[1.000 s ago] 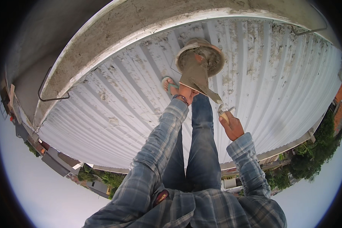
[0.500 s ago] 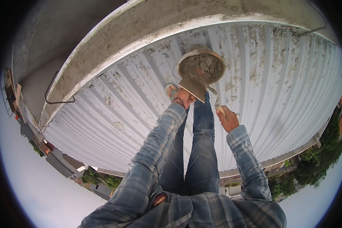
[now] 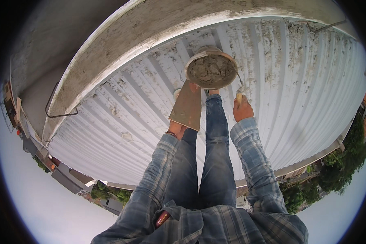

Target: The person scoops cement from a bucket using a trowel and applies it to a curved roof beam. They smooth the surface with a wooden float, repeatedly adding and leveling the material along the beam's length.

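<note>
A bucket (image 3: 234, 77) of wet grey mortar (image 3: 211, 70) stands on the ribbed metal sheeting in front of my feet. My left hand (image 3: 177, 128) is under a flat, grey-smeared mortar board (image 3: 187, 106) and holds it from below, its fingers hidden by the board. The board's far end lies close to the bucket's near left side. My right hand (image 3: 243, 110) grips the wooden handle of a trowel (image 3: 239, 96), to the right of the bucket. The trowel's thin blade points away from me, beside the bucket's right rim.
White ribbed roof sheeting (image 3: 297, 105), spattered with dried mortar, spreads all around. A curved-looking concrete ledge (image 3: 122, 53) borders it on the far side. Bent metal rods (image 3: 61, 116) stick out at the ledge's left, another at the right (image 3: 327, 26). Trees (image 3: 337, 166) and rooftops lie beyond the roof's edge.
The mortar board has moved left and back from over the bucket, baring the mortar. My left hand has moved nearer with it. The trowel has swung up beside the bucket's right rim.
</note>
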A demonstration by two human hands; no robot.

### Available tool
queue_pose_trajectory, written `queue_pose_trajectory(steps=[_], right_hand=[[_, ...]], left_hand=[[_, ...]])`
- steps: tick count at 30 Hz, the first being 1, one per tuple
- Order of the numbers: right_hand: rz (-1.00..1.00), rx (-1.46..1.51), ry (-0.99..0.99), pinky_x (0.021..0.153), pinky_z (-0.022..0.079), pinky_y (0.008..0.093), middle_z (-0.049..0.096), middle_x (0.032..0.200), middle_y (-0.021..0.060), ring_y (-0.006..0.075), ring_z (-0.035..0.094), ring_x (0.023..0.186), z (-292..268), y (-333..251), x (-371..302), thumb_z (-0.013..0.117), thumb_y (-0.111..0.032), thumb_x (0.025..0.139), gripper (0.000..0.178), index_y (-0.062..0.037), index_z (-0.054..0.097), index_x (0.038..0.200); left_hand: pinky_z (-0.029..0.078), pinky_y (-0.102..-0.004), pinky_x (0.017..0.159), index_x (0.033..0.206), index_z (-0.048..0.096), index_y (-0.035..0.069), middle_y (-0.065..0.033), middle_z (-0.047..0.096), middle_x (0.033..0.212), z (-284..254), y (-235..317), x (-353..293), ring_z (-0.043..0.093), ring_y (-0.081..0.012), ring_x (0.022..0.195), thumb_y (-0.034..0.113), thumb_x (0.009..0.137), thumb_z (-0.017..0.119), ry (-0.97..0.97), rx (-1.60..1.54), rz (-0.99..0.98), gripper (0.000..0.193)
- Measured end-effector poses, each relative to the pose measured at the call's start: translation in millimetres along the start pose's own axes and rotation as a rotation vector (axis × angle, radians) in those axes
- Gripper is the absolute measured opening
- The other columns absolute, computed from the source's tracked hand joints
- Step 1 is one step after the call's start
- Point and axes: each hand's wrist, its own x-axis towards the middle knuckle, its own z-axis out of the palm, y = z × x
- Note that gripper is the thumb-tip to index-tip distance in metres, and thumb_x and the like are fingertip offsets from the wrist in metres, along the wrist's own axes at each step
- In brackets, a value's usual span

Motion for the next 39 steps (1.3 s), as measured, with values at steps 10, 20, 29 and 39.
queue_pose_trajectory(steps=[10,20,29,39], right_hand=[[0.479,0.685,-0.25,0.049,0.051,0.037,0.063,0.074,0.0124,0.0225,0.062,0.054,72,-27,55,0.056,-0.034,0.092,0.034,-0.0008,0.058,0.094],[0.679,1.349,-0.477,0.042,0.04,0.0297,0.049,0.068,0.001,0.0129,0.048,0.047,80,-60,45,0.06,-0.028,0.091,0.017,-0.0123,0.057,0.096],[0.478,1.537,-0.683,0.041,0.035,0.029,0.046,0.067,0.0007,0.0114,0.043,0.046,87,-23,40,0.064,-0.01,0.088,0.023,-0.0088,0.052,0.108],[0.371,1.369,-0.905,0.041,0.037,0.0279,0.047,0.068,0.0018,0.0114,0.044,0.044,11,5,-13,0.062,-0.006,0.085,0.039,-0.0023,0.048,0.121]], left_hand=[[0.053,-0.0355,0.09,0.136,0.044,0.014,-0.0046,0.054,0.129,-53,-15,-32,0.058,-0.0191,0.113,0.023,0.097,0.057,0.097,-0.118,0.049,0.042],[0.051,-0.0363,0.092,0.136,0.044,0.014,-0.0033,0.055,0.129,-61,-19,-56,0.057,-0.0188,0.113,0.03,0.099,0.054,0.128,-0.112,0.057,0.042],[0.056,-0.034,0.084,0.132,0.047,0.012,-0.0038,0.059,0.122,-45,-14,-71,0.061,-0.0185,0.105,0.025,0.098,0.056,0.131,-0.162,0.095,0.037],[0.054,-0.0364,0.09,0.138,0.044,0.012,-0.0055,0.055,0.13,-55,-12,-81,0.059,-0.0202,0.113,0.026,0.098,0.055,0.109,-0.124,0.132,0.043]])
